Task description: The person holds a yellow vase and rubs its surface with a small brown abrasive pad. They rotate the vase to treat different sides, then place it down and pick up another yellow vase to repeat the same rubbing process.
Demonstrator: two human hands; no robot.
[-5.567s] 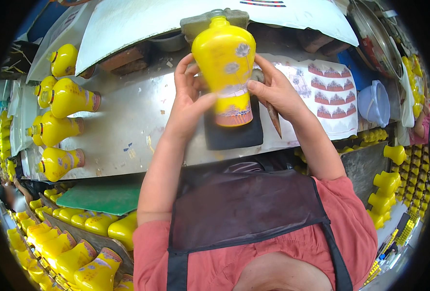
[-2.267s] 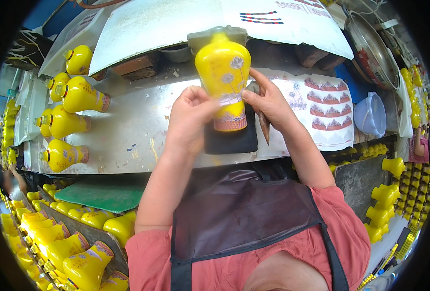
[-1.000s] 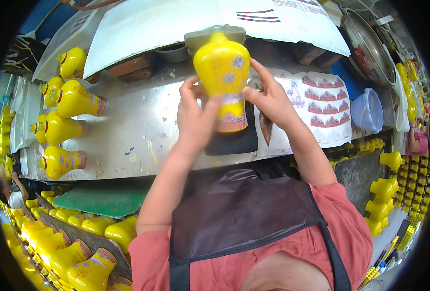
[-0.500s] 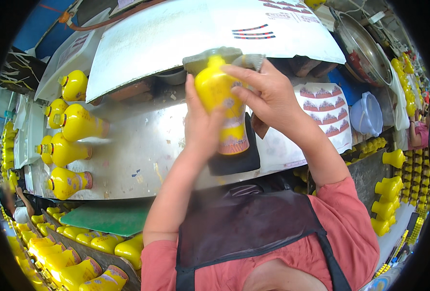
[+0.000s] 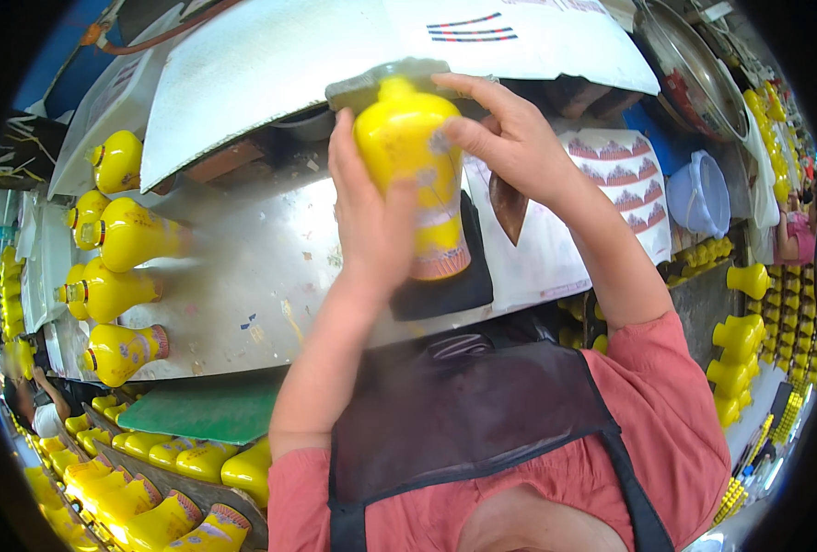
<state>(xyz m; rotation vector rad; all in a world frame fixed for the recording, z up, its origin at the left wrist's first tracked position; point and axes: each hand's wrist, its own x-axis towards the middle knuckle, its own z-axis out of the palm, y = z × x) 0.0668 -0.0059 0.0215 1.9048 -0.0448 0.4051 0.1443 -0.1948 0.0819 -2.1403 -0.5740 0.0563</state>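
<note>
Yellow vase (image 5: 410, 152) was gripped betw. L hand (image 5: 371, 212) at its 9 o'clock & R hand (image 5: 514, 143) at 2 o'clock; black pad (image 5: 459, 293) was seen at 6 o'clock on tabletop (image 5: 233, 267).

Worn on the person's head, as the left one of a side-by-side pair. Aimed steeply down at the yellow vase (image 5: 408, 152), near enough to take in the left hand (image 5: 370, 213) and right hand (image 5: 521, 147) at its sides. Held upright and unmirrored, showing the dark apron (image 5: 473, 423) nearest, below the vase, and the white board (image 5: 270, 83) farther off, above the vase. Spread wide by fisheye, reaching past the vase to the metal surface (image 5: 261, 248) on its left and the blue bucket (image 5: 700, 195) on its right, then ending in a black rim.
</note>
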